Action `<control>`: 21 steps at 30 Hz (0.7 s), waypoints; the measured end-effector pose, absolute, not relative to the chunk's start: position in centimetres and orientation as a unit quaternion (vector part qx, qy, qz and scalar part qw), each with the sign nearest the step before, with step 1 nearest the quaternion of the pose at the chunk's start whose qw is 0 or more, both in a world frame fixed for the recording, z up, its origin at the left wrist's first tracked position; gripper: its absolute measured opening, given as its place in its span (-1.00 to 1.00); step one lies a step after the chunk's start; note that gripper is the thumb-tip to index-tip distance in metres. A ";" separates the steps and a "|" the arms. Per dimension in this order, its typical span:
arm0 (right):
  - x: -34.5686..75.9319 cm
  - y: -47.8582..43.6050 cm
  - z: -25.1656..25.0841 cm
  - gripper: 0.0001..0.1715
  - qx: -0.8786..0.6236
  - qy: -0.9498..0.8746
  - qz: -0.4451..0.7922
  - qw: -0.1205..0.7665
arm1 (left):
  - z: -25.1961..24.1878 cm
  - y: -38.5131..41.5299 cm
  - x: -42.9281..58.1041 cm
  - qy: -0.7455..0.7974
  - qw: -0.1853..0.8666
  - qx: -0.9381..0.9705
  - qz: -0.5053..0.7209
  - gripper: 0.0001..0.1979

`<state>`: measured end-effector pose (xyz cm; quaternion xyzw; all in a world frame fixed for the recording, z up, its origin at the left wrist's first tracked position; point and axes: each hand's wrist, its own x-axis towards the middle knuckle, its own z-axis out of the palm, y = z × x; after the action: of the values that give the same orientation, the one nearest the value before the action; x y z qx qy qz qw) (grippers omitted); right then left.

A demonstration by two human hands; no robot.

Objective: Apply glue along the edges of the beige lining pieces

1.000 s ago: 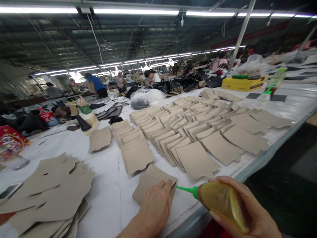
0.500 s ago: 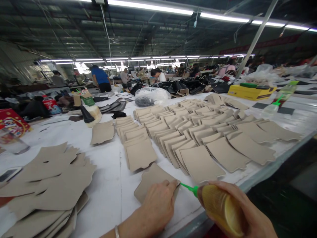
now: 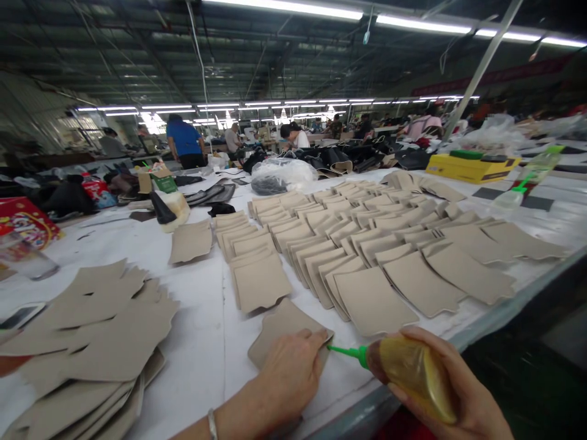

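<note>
My left hand point(image 3: 288, 373) lies flat on a beige cut piece point(image 3: 280, 325) at the near edge of the white table point(image 3: 202, 318), fingers stretched over it. My right hand point(image 3: 463, 391) grips a yellow glue bottle point(image 3: 413, 376) whose green nozzle point(image 3: 346, 352) points at the piece's right edge, just beside my left fingertips. Rows of several overlapping beige pieces point(image 3: 367, 244) spread out beyond it.
A loose stack of larger beige pieces point(image 3: 92, 342) lies at the near left. A yellow box point(image 3: 468, 166), green-capped bottles point(image 3: 527, 177), a plastic bag point(image 3: 282, 174) and a red box point(image 3: 25, 223) stand farther back. Other people work at distant tables. The table's metal edge point(image 3: 513, 299) runs along the right.
The view has tilted slightly. My left hand stays on the beige piece, and the bottle's nozzle has edged along the piece's right edge, staying close to my fingertips.
</note>
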<state>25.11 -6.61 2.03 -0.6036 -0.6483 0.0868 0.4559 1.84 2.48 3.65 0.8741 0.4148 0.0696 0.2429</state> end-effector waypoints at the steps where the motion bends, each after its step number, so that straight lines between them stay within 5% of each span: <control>1: 25.0 -6.6 2.1 -0.46 -0.615 -0.630 0.096 0.464 | 3.7 2.5 1.8 0.415 0.242 0.874 0.067 -0.53; 21: 24.9 -6.5 1.6 -0.53 -0.609 -0.631 0.100 0.470 | 4.3 2.4 1.2 0.390 0.256 0.882 0.059 -0.54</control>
<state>24.90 -6.54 1.62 -0.6087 -0.6312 0.1002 0.4701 1.16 2.44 4.27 0.8823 0.3905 0.0593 0.2559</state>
